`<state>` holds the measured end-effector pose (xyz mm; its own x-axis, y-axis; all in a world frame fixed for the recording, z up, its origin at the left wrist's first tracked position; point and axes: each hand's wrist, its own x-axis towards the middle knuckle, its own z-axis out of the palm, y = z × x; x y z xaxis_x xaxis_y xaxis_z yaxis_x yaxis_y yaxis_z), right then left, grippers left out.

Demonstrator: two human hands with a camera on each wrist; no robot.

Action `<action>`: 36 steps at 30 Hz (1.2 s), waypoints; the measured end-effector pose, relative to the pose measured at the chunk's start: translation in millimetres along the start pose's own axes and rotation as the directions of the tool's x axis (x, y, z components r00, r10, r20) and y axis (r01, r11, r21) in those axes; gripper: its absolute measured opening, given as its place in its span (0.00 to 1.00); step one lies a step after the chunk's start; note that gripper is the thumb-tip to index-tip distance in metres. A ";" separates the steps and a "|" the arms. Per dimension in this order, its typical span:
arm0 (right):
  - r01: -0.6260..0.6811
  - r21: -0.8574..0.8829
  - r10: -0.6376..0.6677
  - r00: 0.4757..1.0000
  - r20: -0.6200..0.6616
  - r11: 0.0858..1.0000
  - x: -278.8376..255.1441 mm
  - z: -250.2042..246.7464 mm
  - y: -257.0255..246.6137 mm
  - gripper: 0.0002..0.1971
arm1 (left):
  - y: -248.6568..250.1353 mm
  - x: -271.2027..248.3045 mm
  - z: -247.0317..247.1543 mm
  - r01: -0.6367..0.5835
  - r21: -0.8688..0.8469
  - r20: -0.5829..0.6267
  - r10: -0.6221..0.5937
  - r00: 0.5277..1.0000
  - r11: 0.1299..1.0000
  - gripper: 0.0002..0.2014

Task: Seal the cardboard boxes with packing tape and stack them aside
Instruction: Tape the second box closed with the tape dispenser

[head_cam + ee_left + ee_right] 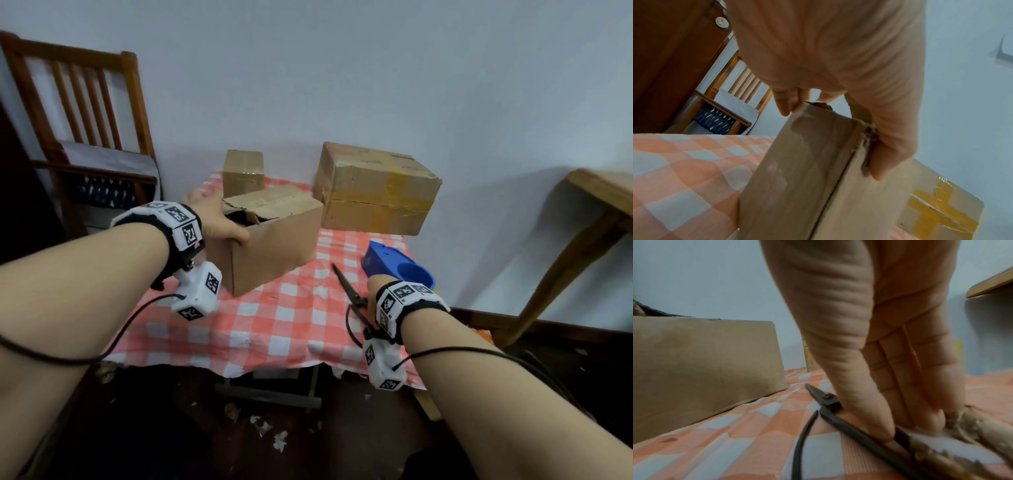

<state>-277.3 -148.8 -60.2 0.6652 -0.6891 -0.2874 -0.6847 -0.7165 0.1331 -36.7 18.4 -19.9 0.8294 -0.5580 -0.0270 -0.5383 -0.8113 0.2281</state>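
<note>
Three cardboard boxes stand on the red-and-white checked tablecloth (274, 325). The middle box (274, 240) has a torn, partly raised top flap. My left hand (219, 219) grips its near left top corner, thumb on the front face and fingers over the far side; the left wrist view shows that box corner (797, 178) up close. My right hand (371, 291) is down at the black scissors (349, 287) lying on the cloth. In the right wrist view, thumb and fingers pinch one scissors (828, 400) handle. A blue tape dispenser (390, 263) lies just beyond that hand.
A large box (376, 192) with yellow tape sits at the back right, a small box (243, 171) at the back middle. A wooden chair (85, 137) stands to the left, and a wooden table (599, 212) to the right. The floor below is dark and littered.
</note>
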 end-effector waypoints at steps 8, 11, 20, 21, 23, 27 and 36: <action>0.046 0.057 -0.050 0.996 0.075 0.997 -1.7 2.6 -15.1 0.16 | 16.2 -28.5 -2.9 0.085 0.064 0.048 -0.088 0.995 0.994 0.57; -0.045 0.131 0.037 0.997 0.067 0.990 -1.1 10.5 -20.2 0.14 | 16.8 -34.3 -12.2 -0.016 0.107 0.140 0.000 0.990 0.994 0.49; -0.047 0.617 0.166 0.977 -0.136 0.786 8.5 -35.9 -11.2 0.17 | 21.2 -32.1 -28.9 0.058 -0.191 0.273 -0.004 0.962 0.980 0.46; -0.047 0.614 0.155 0.980 -0.125 0.788 7.5 -38.2 -11.0 0.16 | 21.7 -32.3 -29.8 0.068 -0.215 0.283 -0.004 0.959 0.974 0.47; -0.033 0.579 0.118 0.987 -0.110 0.815 6.4 -44.0 -12.8 0.13 | 20.7 -31.7 -29.5 0.083 -0.243 0.301 -0.006 0.954 0.966 0.50; 0.027 0.538 0.082 0.981 -0.177 0.842 6.2 -59.7 -18.5 0.16 | 20.5 -29.1 -24.5 0.070 -0.315 0.276 0.021 0.961 0.947 0.37; 0.212 0.492 -0.007 0.923 -0.386 0.844 13.9 -80.9 -30.7 0.19 | 40.1 -38.9 -35.0 0.061 -0.299 0.486 0.097 0.869 0.952 0.29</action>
<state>-223.0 -145.1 8.4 0.7333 -0.6725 0.0996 -0.5836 -0.6978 -0.4154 -85.2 13.7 24.3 0.5960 -0.6480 -0.4743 -0.4172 -0.7546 0.5065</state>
